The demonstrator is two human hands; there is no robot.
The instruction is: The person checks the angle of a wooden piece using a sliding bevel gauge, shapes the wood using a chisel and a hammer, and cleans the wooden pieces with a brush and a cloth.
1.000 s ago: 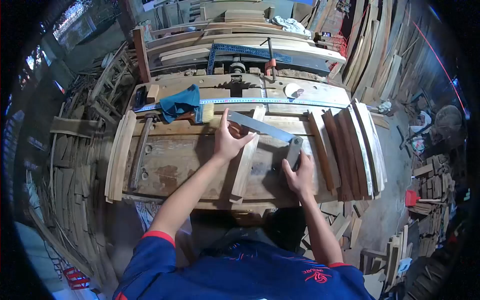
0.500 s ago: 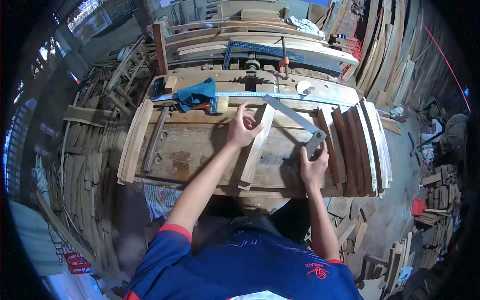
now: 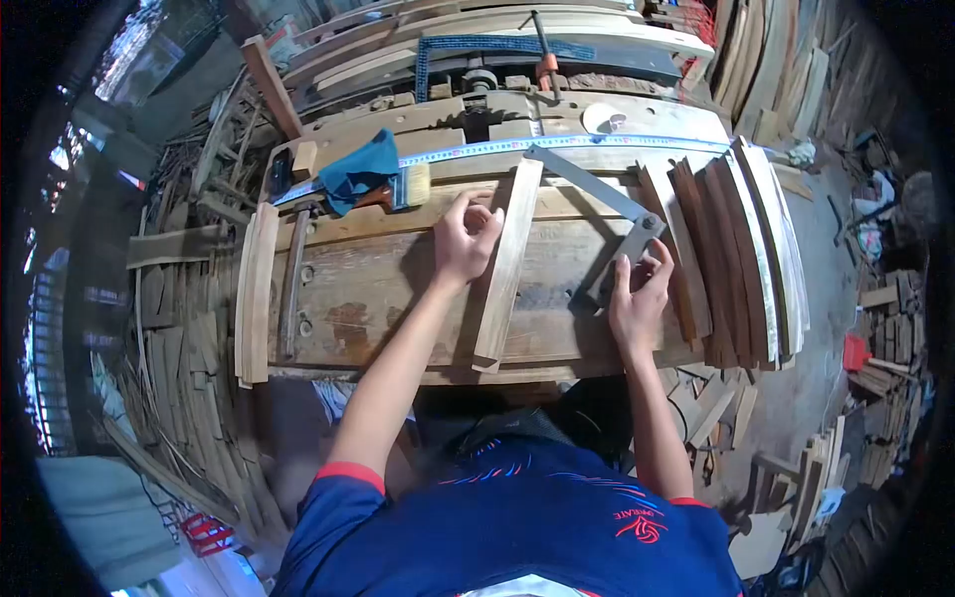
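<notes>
My right hand point(image 3: 639, 303) grips the handle of a metal sliding bevel point(image 3: 637, 234). The bevel's long flat blade reaches up and left, its tip over the far end of a pale wooden strip point(image 3: 507, 264). That strip lies lengthwise away from me in the middle of the workbench point(image 3: 398, 289). Just left of the strip is my left hand point(image 3: 466, 242), fingers loosely curled with the thumb apart and nothing visible in them. A paintbrush point(image 3: 411, 187) partly under a teal cloth point(image 3: 360, 171) lies beyond it to the left.
A tape measure point(image 3: 468, 151) runs across the bench's far side. Several wooden strips point(image 3: 731, 259) stand on the right, and more strips point(image 3: 257, 294) lie at the left edge. A blue steel square point(image 3: 497, 43) and a clamp point(image 3: 546, 65) are at the back.
My left hand has drawn slightly away from the wooden strip, its fingers more curled. My right hand still holds the bevel, with the blade at the strip's far end. The whole view has shifted.
</notes>
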